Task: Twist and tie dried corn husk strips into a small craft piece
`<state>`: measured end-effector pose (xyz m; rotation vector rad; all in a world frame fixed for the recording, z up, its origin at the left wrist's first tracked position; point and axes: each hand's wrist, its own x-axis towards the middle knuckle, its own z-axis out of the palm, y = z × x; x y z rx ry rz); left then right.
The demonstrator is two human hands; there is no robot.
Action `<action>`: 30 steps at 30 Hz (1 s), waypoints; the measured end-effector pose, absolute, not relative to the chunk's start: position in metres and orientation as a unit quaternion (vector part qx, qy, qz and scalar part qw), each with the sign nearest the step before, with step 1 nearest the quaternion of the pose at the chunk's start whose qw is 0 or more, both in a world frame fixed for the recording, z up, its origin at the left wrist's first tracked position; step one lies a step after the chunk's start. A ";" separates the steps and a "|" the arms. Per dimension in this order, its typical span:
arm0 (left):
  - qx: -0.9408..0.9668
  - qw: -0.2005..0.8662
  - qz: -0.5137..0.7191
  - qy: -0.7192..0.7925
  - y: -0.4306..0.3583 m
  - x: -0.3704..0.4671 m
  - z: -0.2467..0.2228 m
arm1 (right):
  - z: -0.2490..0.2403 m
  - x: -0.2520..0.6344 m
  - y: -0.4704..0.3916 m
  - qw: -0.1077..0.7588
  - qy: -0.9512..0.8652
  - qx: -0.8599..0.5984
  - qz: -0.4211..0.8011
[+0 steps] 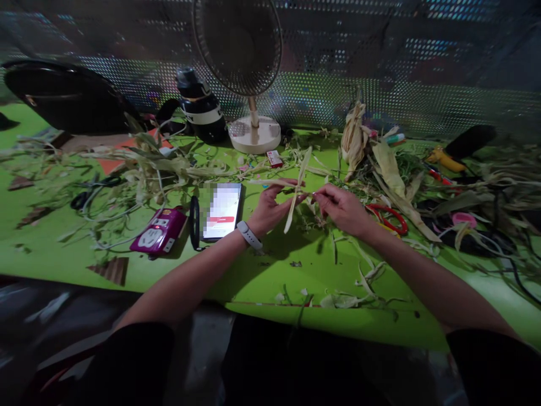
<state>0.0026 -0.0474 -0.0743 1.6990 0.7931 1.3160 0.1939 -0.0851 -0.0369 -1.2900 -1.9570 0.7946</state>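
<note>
My left hand [271, 210], with a pale band on its wrist, pinches crossed strips of dried husk [298, 194] above the green table [253, 287]. One strip points up and another reaches out to the left. Close by on the right, my right hand [338, 207] has its fingers pressed together at the right end of the husk piece, and what lies between them is too small to make out. Beneath and between the hands are thin dry stems [316, 217]. A lit phone [223, 211] lies left of my left hand.
A purple power socket [158, 232] with a white cable sits at the left. Behind stand a fan [255, 135], a dark bottle [205, 115] and a black bag [70, 98]. Red-handled scissors [399, 225], husks [391, 169] and a yellow tool [448, 160] lie at the right.
</note>
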 end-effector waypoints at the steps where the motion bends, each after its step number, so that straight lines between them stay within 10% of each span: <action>1: 0.689 0.402 0.524 0.299 -0.045 0.000 -0.073 | -0.035 0.198 -0.083 0.344 -0.739 -0.498 0.296; 15: 0.640 0.515 0.432 0.372 -0.057 0.006 -0.069 | -0.025 0.207 -0.078 0.305 -0.810 -0.461 0.196; 22: 0.548 0.546 0.503 0.386 -0.051 0.009 -0.074 | -0.034 0.197 -0.081 0.481 -0.695 -0.530 0.070; 30: 0.441 0.621 0.522 0.384 -0.054 0.011 -0.071 | -0.059 0.192 -0.081 0.365 -0.751 -0.543 0.085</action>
